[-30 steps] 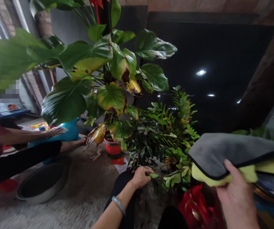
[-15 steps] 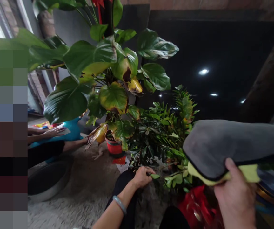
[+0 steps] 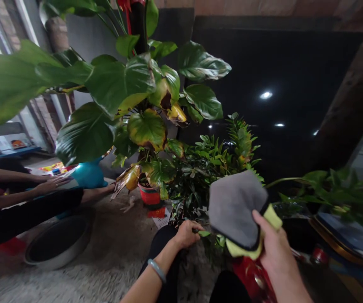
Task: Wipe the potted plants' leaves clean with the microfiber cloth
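Observation:
My right hand (image 3: 271, 242) grips a folded cleaning cloth (image 3: 236, 208), grey on the upper face and yellow-green beneath, raised in front of the low plants. With a bangle on its wrist, my left hand (image 3: 188, 234) is closed around a plant stem (image 3: 197, 230); a small green leaf (image 3: 204, 233) pokes out beside the fingers. Dark green foliage (image 3: 189, 181) of a bushy plant stands just beyond both hands. The cloth covers part of this foliage and the far end of the stem.
A tall broad-leaved plant (image 3: 146, 126) with yellowing leaves grows from a red pot (image 3: 149, 195). At left, another person's hand (image 3: 53, 185) lies by a blue object (image 3: 89, 174). A grey basin (image 3: 58, 244) sits on the floor. Red shiny material (image 3: 252, 277) lies below the cloth.
My right hand has swung the cloth leftward, and the cloth now hangs folded closer to my left hand. My left hand keeps its hold on the stem. The view has shifted slightly.

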Motion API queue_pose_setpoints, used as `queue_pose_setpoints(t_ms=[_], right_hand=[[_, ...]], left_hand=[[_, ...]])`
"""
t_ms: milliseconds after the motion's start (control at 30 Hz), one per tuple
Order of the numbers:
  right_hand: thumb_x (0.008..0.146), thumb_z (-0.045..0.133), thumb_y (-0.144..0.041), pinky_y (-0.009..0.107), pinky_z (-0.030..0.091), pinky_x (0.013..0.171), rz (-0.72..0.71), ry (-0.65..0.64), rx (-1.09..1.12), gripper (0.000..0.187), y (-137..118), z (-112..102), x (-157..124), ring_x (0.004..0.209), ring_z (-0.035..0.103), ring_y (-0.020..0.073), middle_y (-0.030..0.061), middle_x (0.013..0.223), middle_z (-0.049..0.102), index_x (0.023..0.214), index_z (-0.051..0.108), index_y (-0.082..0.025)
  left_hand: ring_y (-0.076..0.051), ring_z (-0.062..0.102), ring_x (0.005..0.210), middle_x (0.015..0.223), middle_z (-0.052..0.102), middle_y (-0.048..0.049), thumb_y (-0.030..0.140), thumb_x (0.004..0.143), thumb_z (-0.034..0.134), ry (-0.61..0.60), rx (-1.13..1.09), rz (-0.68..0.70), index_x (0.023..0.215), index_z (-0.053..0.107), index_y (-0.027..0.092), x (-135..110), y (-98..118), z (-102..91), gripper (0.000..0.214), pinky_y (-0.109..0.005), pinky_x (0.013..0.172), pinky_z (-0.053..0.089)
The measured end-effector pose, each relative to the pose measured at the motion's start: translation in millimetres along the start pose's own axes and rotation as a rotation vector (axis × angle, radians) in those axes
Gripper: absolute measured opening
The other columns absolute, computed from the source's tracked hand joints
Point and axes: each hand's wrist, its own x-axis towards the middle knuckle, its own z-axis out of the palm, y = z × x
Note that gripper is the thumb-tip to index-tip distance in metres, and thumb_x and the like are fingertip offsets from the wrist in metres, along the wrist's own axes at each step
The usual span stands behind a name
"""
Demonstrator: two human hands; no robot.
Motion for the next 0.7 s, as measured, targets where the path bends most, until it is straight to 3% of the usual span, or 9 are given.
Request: queue_pose_setpoints(t_ms=[67, 167, 267, 333, 400, 433, 567, 633, 700], right_hand=[[0.049, 0.08, -0.031, 0.042, 0.049, 0.09, -0.115, 0.116, 0.082, 0.053, -6.4, 1.1, 22.7, 0.102, 0.063, 0.0264, 0.0026, 0.091, 0.072, 0.1, 0.067, -0.02], [0.056, 0.075, -0.027, 0.044, 0.05, 0.087, 0.068, 0.178, 0.082, 0.038, 21.5, -6.2, 33.0, 0.095, 0.066, 0.0248, 0.0008, 0.08, 0.072, 0.093, 0.067, -0.021], [0.051, 0.078, -0.028, 0.046, 0.053, 0.083, 0.309, 0.069, 0.006, 0.037, 58.8, -14.5, 7.5, 0.089, 0.067, 0.0277, 0.0023, 0.073, 0.072, 0.085, 0.067, -0.019], [0.049, 0.081, -0.032, 0.044, 0.053, 0.084, 0.372, -0.08, -0.059, 0.043, 63.4, -13.0, -15.2, 0.093, 0.066, 0.0293, 0.0056, 0.081, 0.073, 0.087, 0.068, -0.017], [0.049, 0.082, -0.037, 0.044, 0.052, 0.085, 0.309, -0.171, -0.085, 0.051, 46.7, -4.3, -28.0, 0.097, 0.065, 0.0305, 0.0074, 0.089, 0.073, 0.094, 0.069, -0.016], [0.049, 0.082, -0.038, 0.044, 0.052, 0.085, 0.227, -0.153, -0.073, 0.055, 33.3, 1.6, -28.4, 0.098, 0.064, 0.0306, 0.007, 0.091, 0.073, 0.097, 0.068, -0.017], [0.048, 0.08, -0.033, 0.041, 0.051, 0.087, -0.105, 0.041, 0.083, 0.062, -5.5, 18.3, 1.6, 0.105, 0.062, 0.0273, 0.0034, 0.093, 0.073, 0.107, 0.065, -0.021], [0.052, 0.076, -0.032, 0.041, 0.051, 0.087, -0.06, 0.055, 0.11, 0.058, 5.6, 14.5, 17.5, 0.105, 0.062, 0.0255, 0.0026, 0.088, 0.073, 0.108, 0.065, -0.022], [0.054, 0.073, -0.032, 0.044, 0.053, 0.085, 0.11, 0.063, 0.059, 0.051, 36.4, 3.4, 20.6, 0.098, 0.065, 0.0264, 0.0011, 0.075, 0.072, 0.104, 0.066, -0.023]], left_hand=[[-0.017, 0.065, 0.085, 0.089, 0.074, -0.0027, 0.017, 0.066, 0.06, -0.001, -0.011, 0.016, 0.082, 0.076, 0.017, -0.6, 4.6, -1.3, 0.023, -0.022, 0.08, 0.047], [-0.017, 0.065, 0.083, 0.088, 0.075, -0.004, 0.02, 0.068, 0.061, 0.007, -0.024, 0.036, 0.081, 0.077, 0.017, -1.3, 8.3, -2.7, 0.021, -0.022, 0.078, 0.047], [-0.016, 0.065, 0.076, 0.077, 0.074, -0.0014, 0.014, 0.065, 0.063, 0.056, 0.021, -0.076, 0.07, 0.075, 0.016, -0.4, 8.1, -0.8, 0.014, -0.02, 0.073, 0.048], [-0.015, 0.062, 0.065, 0.06, 0.07, -0.0001, 0.01, 0.067, 0.058, 0.099, 0.066, -0.2, 0.059, 0.072, 0.014, 0.8, 8.1, 1.3, 0.016, -0.02, 0.063, 0.048], [-0.015, 0.057, 0.057, 0.045, 0.062, 0.0008, 0.012, 0.071, 0.05, 0.126, 0.096, -0.273, 0.051, 0.069, 0.012, 1.3, 9.6, 2.3, 0.027, -0.019, 0.052, 0.047], [-0.015, 0.056, 0.057, 0.045, 0.061, 0.001, 0.013, 0.071, 0.048, 0.126, 0.098, -0.265, 0.051, 0.069, 0.011, 1.2, 10.8, 2.0, 0.029, -0.018, 0.052, 0.047], [-0.014, 0.063, 0.076, 0.077, 0.074, -0.0004, 0.008, 0.061, 0.057, 0.046, 0.014, -0.053, 0.076, 0.077, 0.014, -1.2, 14.5, -3.4, 0.026, -0.015, 0.074, 0.048], [-0.016, 0.065, 0.082, 0.088, 0.075, -0.0029, 0.006, 0.06, 0.058, 0.014, -0.047, 0.01, 0.085, 0.077, 0.017, -2.5, 13.0, -6.4, 0.033, -0.02, 0.079, 0.048], [-0.018, 0.065, 0.084, 0.089, 0.075, -0.0035, 0.007, 0.061, 0.059, 0.013, -0.09, -0.002, 0.086, 0.077, 0.016, -3.1, 9.4, -7.7, 0.031, -0.022, 0.08, 0.049]])
